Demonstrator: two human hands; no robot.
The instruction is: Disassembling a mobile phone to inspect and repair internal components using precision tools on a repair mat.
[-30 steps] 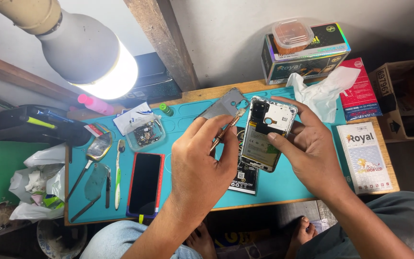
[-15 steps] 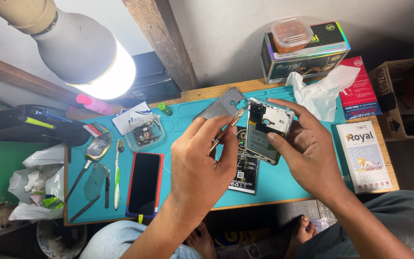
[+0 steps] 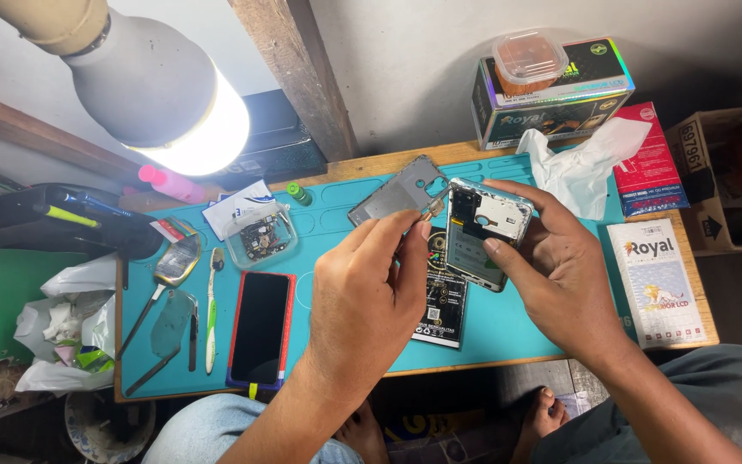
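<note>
Hands close together above the desk (image 3: 388,163), not touching. Pinching with the left hand (image 3: 362,292) a thin small metal piece (image 3: 434,206) between thumb and fingertips; tool or loose part, cannot tell. Clamping with the right hand (image 3: 560,275) an opened silver-edged smartphone (image 3: 483,236), back off, innards facing up, thumb on the lower edge, fingers wrapped over the top and far side. Held tilted just above the teal rubber work mat (image 3: 337,232), the metal piece's tip just beside its upper left corner.

Around them, from the left:
- Long-handled metal tools (image 3: 161,326) and a white toothbrush (image 3: 212,309) lying on the mat.
- Red-cased black phone (image 3: 259,326), screen up, just beside them.
- Clear plastic dish of small dark parts (image 3: 259,241) above that.
- Grey flat back panel (image 3: 392,193) lying behind the left fingertips.
- Black rectangular flat pack (image 3: 444,301) on the mat under both hands.
- Crumpled white tissue (image 3: 581,167) further right, at the mat's edge.

Probably mid-disassembly or mid-repair: working at the upper corner of the open smartphone, with the panel already off and set aside. Likely to call for a steady right-hand clamp, a light and precise touch from the left fingertips at that corner, and care not to drop anything small over the crowded mat.
</note>
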